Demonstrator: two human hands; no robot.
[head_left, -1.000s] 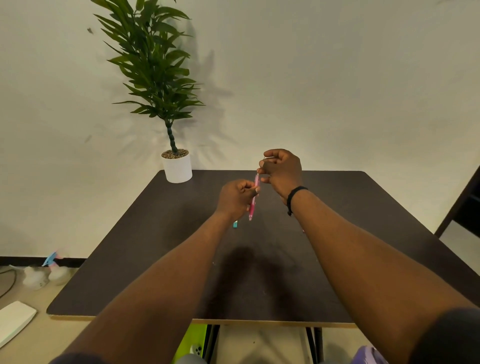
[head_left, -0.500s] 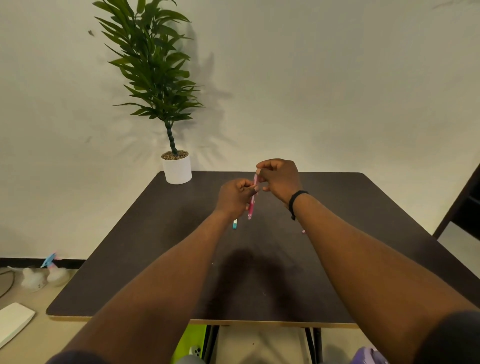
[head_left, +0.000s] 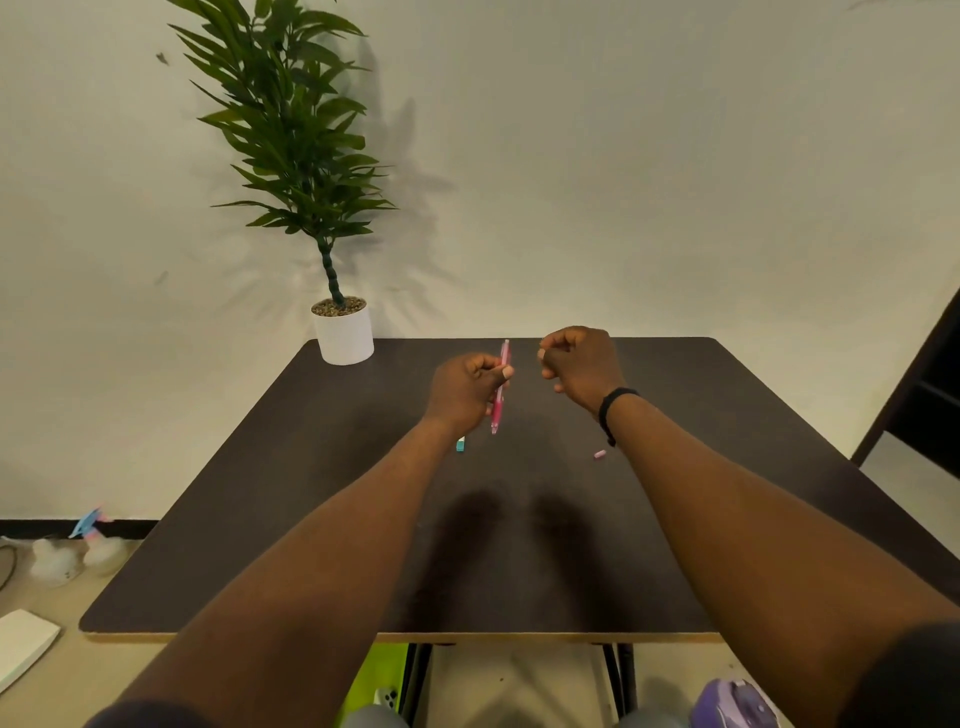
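Note:
My left hand (head_left: 467, 391) grips a pink pen (head_left: 501, 387) upright above the dark table (head_left: 322, 493), thumb pressed on the barrel. To the right, my right hand (head_left: 579, 366) hovers with curled fingers, a short gap away from the pen; whether its fingertips pinch some small part I cannot tell. A black band circles that wrist. A small teal piece (head_left: 461, 444) lies on the table under my left wrist. A small pink piece (head_left: 600, 454) lies near my right forearm.
A potted plant in a white pot (head_left: 344, 332) stands at the table's far left corner against the wall. On the floor to the left lie white objects (head_left: 72, 558) and a white flat item (head_left: 23, 644). A dark furniture edge (head_left: 919, 395) is at right.
My right hand has come off the top of the pen and moved right. The left hand still holds the pen, now standing alone.

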